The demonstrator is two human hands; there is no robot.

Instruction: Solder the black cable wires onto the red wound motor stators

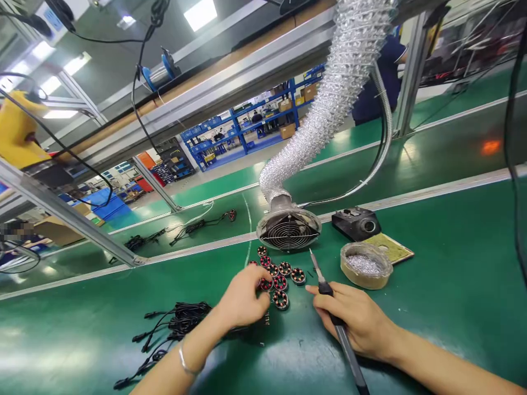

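So we've got a soldering iron in our right hand, fingers wrapped round it like a pen, tip aimed at 11 o'clock. The round parts with reddish dots sit bunched on the green bench, about 10 o'clock from that hand. Our left hand comes in on the bunch's 8 o'clock side, fingers curled down at the parts — honestly we can't tell if it's pinching one or just touching, the hand covers too much. At 8 o'clock from it there's a heap of black cables. The fan hood stands at 12 o'clock from the parts, foil duct rising toward 1. A tub of silvery shavings is at 3 — yellow sponge and black stand just behind.
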